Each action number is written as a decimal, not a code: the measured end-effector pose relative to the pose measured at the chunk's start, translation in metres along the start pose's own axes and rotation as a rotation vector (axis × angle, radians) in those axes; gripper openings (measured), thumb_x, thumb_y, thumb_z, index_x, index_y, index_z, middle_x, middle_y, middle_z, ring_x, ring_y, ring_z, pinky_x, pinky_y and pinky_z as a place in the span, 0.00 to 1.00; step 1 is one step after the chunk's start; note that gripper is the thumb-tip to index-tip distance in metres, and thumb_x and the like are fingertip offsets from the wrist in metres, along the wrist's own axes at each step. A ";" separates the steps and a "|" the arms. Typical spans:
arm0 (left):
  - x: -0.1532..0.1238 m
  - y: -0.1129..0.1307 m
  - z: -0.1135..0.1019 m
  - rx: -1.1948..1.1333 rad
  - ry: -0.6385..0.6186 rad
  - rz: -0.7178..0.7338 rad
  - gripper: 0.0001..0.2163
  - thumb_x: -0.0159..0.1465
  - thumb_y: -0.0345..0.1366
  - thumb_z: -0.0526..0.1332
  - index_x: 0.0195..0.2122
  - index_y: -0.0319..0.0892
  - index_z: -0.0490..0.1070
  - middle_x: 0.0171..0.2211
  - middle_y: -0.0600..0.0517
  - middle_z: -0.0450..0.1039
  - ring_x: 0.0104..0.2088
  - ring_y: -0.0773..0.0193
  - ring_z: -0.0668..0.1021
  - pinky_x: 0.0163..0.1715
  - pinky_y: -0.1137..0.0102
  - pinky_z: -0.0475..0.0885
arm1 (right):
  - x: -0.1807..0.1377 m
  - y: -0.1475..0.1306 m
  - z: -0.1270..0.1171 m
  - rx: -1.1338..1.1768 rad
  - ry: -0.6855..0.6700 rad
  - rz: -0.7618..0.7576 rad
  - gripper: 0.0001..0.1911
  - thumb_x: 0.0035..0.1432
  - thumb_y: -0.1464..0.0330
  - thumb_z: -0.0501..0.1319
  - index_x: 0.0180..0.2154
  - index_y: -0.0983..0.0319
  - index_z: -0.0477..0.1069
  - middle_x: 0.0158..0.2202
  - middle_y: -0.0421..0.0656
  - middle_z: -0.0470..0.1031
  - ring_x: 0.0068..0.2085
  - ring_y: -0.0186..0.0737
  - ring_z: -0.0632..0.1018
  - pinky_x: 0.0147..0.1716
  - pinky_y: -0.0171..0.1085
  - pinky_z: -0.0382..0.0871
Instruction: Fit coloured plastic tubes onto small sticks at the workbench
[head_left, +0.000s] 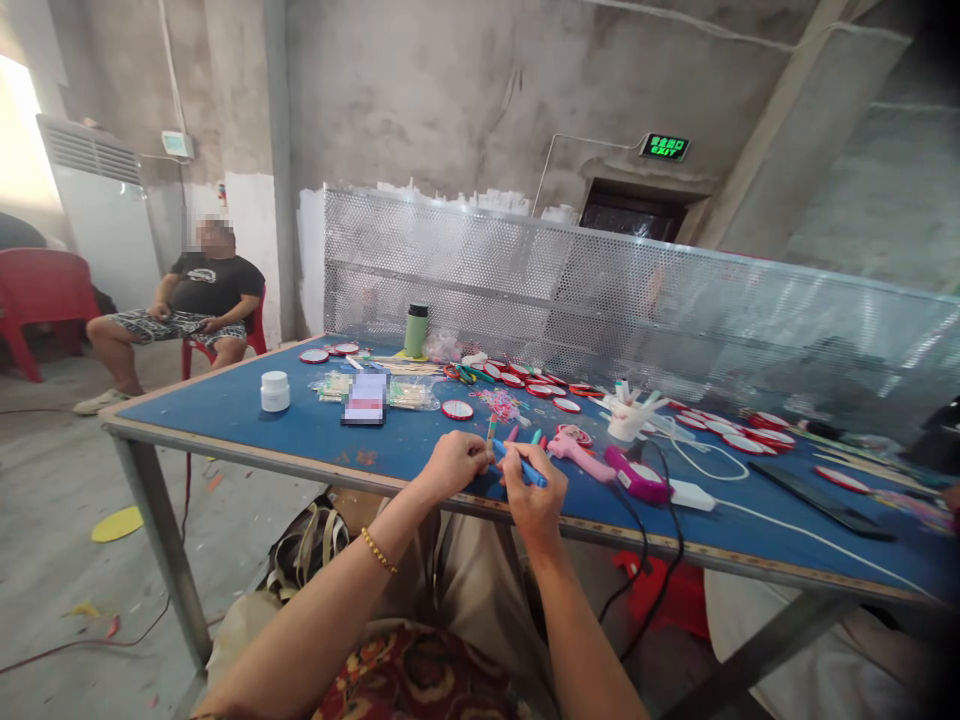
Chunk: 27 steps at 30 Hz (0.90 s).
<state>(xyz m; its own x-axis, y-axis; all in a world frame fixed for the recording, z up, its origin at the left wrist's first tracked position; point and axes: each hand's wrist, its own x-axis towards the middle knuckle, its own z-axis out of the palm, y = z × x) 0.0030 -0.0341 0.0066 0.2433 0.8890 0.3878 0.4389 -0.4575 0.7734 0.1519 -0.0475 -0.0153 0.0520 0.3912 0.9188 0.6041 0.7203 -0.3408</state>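
Observation:
My left hand (457, 464), with a gold bead bracelet (379, 550) on its wrist, pinches a small upright stick (492, 430) with coloured bands. In my right hand (538, 498) is a blue marker (531, 472), its front end close to the stick. Whether the tip touches the stick I cannot tell. Just beyond my fingers lie a pink marker (512, 434) and a teal marker (536, 437). A pink glue gun (579, 456) rests to the right of my right hand. Behind the markers is a heap of small pink and coloured pieces (501, 404).
The blue table (247, 408) carries a white jar (275, 391), a phone (364, 399), a green bottle (416, 331), several red-rimmed discs (457, 410), a white cup (624, 420), a purple device (637, 476) and cables. A perforated metal screen (480, 270) stands behind. A person (214, 290) sits at left.

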 end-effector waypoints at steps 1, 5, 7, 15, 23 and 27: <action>0.000 0.000 0.000 0.001 0.001 0.002 0.13 0.60 0.36 0.58 0.19 0.39 0.68 0.15 0.56 0.62 0.22 0.69 0.65 0.26 0.73 0.56 | 0.000 0.000 0.000 -0.001 0.000 0.000 0.10 0.66 0.65 0.57 0.34 0.60 0.74 0.30 0.42 0.82 0.28 0.38 0.82 0.28 0.33 0.73; 0.000 0.001 0.000 0.006 0.001 0.007 0.14 0.60 0.36 0.57 0.18 0.39 0.67 0.15 0.56 0.62 0.23 0.69 0.65 0.26 0.74 0.56 | 0.000 0.001 0.000 -0.008 -0.014 -0.008 0.11 0.66 0.65 0.57 0.34 0.60 0.74 0.29 0.42 0.82 0.27 0.38 0.82 0.27 0.33 0.72; 0.000 0.001 -0.001 0.007 -0.001 0.009 0.14 0.60 0.35 0.57 0.18 0.39 0.67 0.14 0.56 0.62 0.22 0.69 0.65 0.26 0.74 0.56 | 0.000 0.001 0.000 -0.011 -0.011 -0.009 0.11 0.66 0.65 0.57 0.33 0.60 0.74 0.28 0.42 0.82 0.28 0.38 0.82 0.27 0.33 0.72; 0.000 -0.001 0.000 0.017 0.001 0.010 0.14 0.61 0.35 0.58 0.19 0.39 0.69 0.15 0.56 0.63 0.23 0.69 0.67 0.27 0.74 0.57 | -0.001 0.001 0.000 -0.016 -0.002 -0.011 0.10 0.66 0.65 0.57 0.34 0.60 0.74 0.29 0.42 0.82 0.28 0.38 0.82 0.28 0.33 0.73; 0.000 -0.001 0.000 0.021 0.000 0.006 0.14 0.61 0.36 0.57 0.19 0.39 0.70 0.15 0.56 0.63 0.23 0.69 0.66 0.26 0.74 0.57 | -0.001 0.001 0.000 -0.024 0.020 -0.004 0.11 0.66 0.65 0.57 0.33 0.60 0.74 0.28 0.42 0.82 0.28 0.38 0.82 0.27 0.33 0.73; 0.001 -0.001 0.000 0.024 -0.002 0.011 0.14 0.61 0.37 0.57 0.19 0.39 0.70 0.15 0.56 0.63 0.23 0.68 0.66 0.26 0.74 0.57 | -0.002 0.002 0.001 -0.023 -0.005 0.010 0.11 0.66 0.63 0.57 0.34 0.60 0.74 0.28 0.42 0.82 0.27 0.38 0.82 0.26 0.33 0.73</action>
<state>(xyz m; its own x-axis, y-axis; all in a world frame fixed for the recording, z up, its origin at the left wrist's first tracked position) 0.0025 -0.0330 0.0060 0.2497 0.8840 0.3952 0.4566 -0.4674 0.7570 0.1519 -0.0464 -0.0178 0.0544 0.4009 0.9145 0.6217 0.7031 -0.3452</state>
